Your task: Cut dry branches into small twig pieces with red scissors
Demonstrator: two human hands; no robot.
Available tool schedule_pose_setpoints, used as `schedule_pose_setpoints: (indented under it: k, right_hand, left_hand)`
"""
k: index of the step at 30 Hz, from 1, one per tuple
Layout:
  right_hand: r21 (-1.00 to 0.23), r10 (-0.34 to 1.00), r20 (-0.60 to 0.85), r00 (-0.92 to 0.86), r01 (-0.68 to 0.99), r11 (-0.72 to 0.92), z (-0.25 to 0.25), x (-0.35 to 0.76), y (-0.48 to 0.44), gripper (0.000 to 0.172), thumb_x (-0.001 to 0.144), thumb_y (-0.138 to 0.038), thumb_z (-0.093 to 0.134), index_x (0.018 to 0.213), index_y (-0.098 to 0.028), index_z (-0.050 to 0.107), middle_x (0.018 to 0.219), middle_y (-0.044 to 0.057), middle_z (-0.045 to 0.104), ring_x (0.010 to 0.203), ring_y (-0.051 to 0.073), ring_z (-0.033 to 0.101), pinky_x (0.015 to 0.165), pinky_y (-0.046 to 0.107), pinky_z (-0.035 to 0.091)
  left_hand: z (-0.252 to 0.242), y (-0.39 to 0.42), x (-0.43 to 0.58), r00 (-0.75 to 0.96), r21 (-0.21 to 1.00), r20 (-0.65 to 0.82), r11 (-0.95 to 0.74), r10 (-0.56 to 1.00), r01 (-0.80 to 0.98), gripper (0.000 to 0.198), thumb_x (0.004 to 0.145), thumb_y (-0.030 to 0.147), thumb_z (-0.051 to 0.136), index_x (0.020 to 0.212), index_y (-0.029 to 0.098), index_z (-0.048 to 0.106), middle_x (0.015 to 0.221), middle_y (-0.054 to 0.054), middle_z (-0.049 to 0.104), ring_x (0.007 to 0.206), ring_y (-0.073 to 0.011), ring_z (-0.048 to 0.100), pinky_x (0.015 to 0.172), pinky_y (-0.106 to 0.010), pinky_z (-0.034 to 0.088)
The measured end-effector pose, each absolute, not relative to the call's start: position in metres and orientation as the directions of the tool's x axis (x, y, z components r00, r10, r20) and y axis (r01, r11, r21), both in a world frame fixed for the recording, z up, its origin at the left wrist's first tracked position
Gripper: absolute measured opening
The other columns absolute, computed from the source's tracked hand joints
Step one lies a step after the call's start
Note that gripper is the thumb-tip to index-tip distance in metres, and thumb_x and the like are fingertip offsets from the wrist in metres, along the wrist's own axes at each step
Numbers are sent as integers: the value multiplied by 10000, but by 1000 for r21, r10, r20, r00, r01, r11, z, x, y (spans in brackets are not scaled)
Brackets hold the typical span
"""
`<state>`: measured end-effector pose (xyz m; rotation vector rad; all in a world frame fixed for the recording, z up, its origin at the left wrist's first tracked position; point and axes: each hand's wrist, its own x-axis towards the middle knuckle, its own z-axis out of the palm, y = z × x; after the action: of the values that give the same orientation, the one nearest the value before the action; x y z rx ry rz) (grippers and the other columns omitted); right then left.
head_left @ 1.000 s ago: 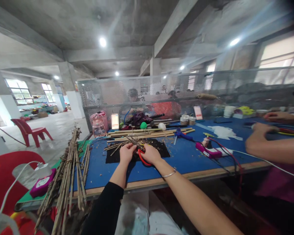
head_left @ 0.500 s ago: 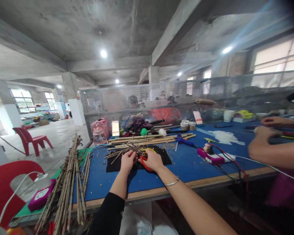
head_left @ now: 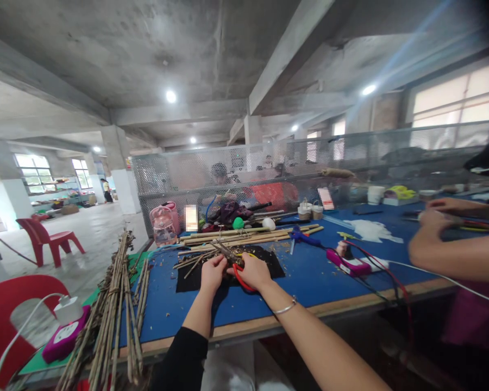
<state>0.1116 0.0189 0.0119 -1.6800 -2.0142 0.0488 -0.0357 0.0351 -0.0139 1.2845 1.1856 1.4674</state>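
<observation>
My right hand (head_left: 256, 271) is closed round scissors (head_left: 239, 276) with red and yellow handles, the blades pointing up and to the left. Just left of it, my left hand (head_left: 212, 273) has thumb and fingers pinched together near the blades. What it grips is too small to make out. Both hands are over a black cloth (head_left: 186, 282) on the blue tabletop (head_left: 179, 309). Short cut twigs (head_left: 192, 262) and scraps lie on the cloth beside my left hand. Behind them, long pale sticks (head_left: 264, 237) lie across the table.
Bundled long stems (head_left: 113, 304) lean over the left edge. A glue gun (head_left: 303, 237) and a purple power strip (head_left: 348, 264) with cables are to the right. Farther right, a co-worker's arm (head_left: 452, 247) reaches over the table. A mesh divider (head_left: 171, 174) stands behind.
The view has shifted slightly. My hands stay in nearly the same place over the black cloth, with the scissors still in the right one. The co-worker's hands have moved a little.
</observation>
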Motion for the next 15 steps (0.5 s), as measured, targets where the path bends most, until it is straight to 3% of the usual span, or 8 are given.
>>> schedule_pose_setpoints:
  k: [7,15]
  right_hand:
    - [-377,940,322,-109,896,233,9,113,22,574,643,-724,453,850,-199,562,864,82,647,807,216,612,642,269,396]
    - [-357,923,379,-59,912,205,10,112,21,594,627,-723,474,890,-193,540,874,68,637,833,230,605,667,285,403]
  left_hand:
    - [-15,36,-36,-186,977,215,-208,959,54,407,625,351,661,949,106,658,648,-37,643,423,-65,456,410,-183,352]
    - [-16,38,-37,-253,979,201,-198,946,41,436,592,318,696,960,92,633,736,-68,658,527,-97,537,484,-199,416]
